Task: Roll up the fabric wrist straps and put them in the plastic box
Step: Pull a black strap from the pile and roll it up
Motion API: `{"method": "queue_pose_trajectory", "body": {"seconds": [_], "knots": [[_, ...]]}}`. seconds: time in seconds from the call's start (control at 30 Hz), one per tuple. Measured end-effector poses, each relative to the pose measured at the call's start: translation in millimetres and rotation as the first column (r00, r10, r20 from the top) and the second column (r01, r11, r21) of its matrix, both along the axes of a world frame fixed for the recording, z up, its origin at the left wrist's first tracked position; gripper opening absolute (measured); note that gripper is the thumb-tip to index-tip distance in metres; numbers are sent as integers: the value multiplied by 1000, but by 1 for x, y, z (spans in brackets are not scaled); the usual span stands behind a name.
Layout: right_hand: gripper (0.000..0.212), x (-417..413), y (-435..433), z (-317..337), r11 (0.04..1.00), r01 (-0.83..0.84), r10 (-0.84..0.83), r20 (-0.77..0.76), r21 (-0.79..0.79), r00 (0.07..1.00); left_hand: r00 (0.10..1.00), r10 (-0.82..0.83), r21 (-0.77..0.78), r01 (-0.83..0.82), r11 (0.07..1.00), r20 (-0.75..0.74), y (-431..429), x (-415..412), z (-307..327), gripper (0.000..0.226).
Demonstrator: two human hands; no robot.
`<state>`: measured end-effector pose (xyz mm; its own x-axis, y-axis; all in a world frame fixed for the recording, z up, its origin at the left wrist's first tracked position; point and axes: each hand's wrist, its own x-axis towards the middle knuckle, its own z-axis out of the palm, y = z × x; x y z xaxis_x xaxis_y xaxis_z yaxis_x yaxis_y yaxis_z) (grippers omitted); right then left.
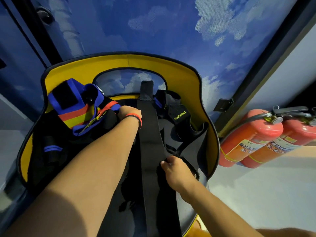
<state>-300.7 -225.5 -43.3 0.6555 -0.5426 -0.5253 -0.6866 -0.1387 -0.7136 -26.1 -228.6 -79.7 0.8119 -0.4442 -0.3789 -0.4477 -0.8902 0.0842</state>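
Right hand [174, 170]: nearest the viewer; its fingers [165, 163] are pinching the right edge of the black strap [150, 151].
Black strap: is lying stretched flat along the middle of the yellow-rimmed seat [153, 61], running away between both hands.
Left hand [130, 113]: is reaching farther out; its fingers are clenching the red end of the striped strap [77, 115], just left of the black strap.
Striped strap: is lying heaped at the seat's far left.
XUEYING strap [179, 115]: is resting at the far right, apart from both hands.
Fire extinguishers [253, 139]: are lying on the floor to the right of the seat.
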Motion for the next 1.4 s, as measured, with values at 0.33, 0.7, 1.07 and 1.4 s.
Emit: {"method": "queue_pose_trajectory", "body": {"seconds": [0.33, 0.7, 1.07, 1.4], "knots": [[30, 1, 8, -20, 989, -141, 136, -93, -47, 986, 985, -170, -671, 138, 728, 19, 50, -86, 66, 15], [40, -47, 34, -26, 998, 47, -44, 61, -50, 997, 900, -435, -214, 419, 883, -32, 124, -171, 32, 35], [63, -104, 70, -28, 835, -377, 414, 6, -401, 910, 926, -377, -111, 376, 920, 19, 133, -199, 27, 57], [22, -139, 103, -14, 503, -592, 618, -218, -629, 756, 987, -143, -257, 121, 959, -68, 143, -215, 22, 55]]}}
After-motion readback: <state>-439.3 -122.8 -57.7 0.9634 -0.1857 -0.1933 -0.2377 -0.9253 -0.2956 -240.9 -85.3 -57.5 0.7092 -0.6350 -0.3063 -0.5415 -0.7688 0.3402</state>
